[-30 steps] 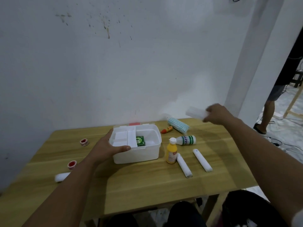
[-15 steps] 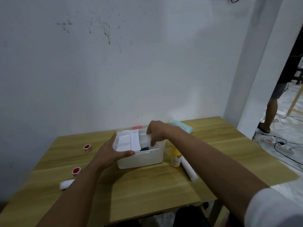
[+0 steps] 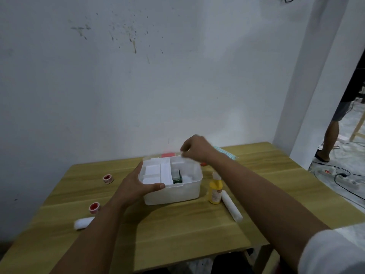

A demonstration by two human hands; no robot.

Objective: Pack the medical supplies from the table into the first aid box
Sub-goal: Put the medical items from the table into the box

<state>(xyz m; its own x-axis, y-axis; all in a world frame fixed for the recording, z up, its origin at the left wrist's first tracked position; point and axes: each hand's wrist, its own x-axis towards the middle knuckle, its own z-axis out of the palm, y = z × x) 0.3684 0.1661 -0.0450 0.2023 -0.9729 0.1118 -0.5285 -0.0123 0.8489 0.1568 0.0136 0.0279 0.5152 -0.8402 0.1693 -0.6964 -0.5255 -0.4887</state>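
The white first aid box (image 3: 173, 192) stands open mid-table with a green packet (image 3: 177, 176) and white packets inside. My left hand (image 3: 136, 184) grips its front left corner, thumb along the front rim. My right hand (image 3: 195, 148) hovers just over the back rim with fingers curled and pinched together; blur hides whether anything is between them. A yellow bottle (image 3: 215, 191) and a white gauze roll (image 3: 232, 208) lie right of the box. Two red tape rolls (image 3: 108, 178) (image 3: 94, 207) and a white roll (image 3: 83, 223) lie to its left.
A blue-striped pack (image 3: 227, 154) lies behind my right wrist on the wooden table (image 3: 177, 230). The wall is close behind the table. At the far right a person's legs (image 3: 333, 133) stand by cables and a power strip (image 3: 339, 177) on the floor.
My right hand carried a white packet from the far right into the box, then lifted to the back rim. The left hand stayed on the box.
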